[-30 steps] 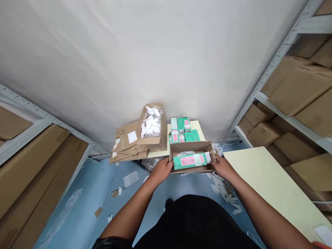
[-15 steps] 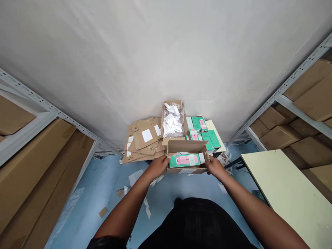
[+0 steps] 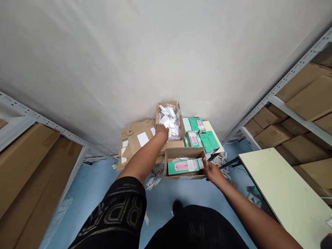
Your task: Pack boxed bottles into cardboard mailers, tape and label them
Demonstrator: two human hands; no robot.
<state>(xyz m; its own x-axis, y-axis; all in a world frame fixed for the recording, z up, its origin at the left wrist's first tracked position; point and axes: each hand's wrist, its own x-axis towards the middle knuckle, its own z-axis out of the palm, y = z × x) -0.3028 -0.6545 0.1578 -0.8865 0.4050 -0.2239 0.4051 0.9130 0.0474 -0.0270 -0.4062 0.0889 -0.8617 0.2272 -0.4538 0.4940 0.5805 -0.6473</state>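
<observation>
My right hand (image 3: 214, 173) grips the right end of an open cardboard box (image 3: 198, 151). Inside that box lies a green and pink product box (image 3: 183, 166), with a white flap at its right end. My left hand (image 3: 162, 131) is at the near left side of another open carton (image 3: 178, 143), which holds crumpled white paper scraps (image 3: 168, 119) and clear plastic. Its fingers are mostly hidden, so I cannot see whether they hold anything.
Flattened cardboard boxes (image 3: 135, 130) are piled on the left, and several green product boxes (image 3: 206, 141) on the right. Shelves with cartons (image 3: 298, 147) flank both sides. A pale table (image 3: 282, 183) stands at right. Paper scraps litter the blue floor (image 3: 103, 193).
My left hand has let go of the left end of the cardboard box and reached forward to the carton of paper scraps. My right hand still holds the box.
</observation>
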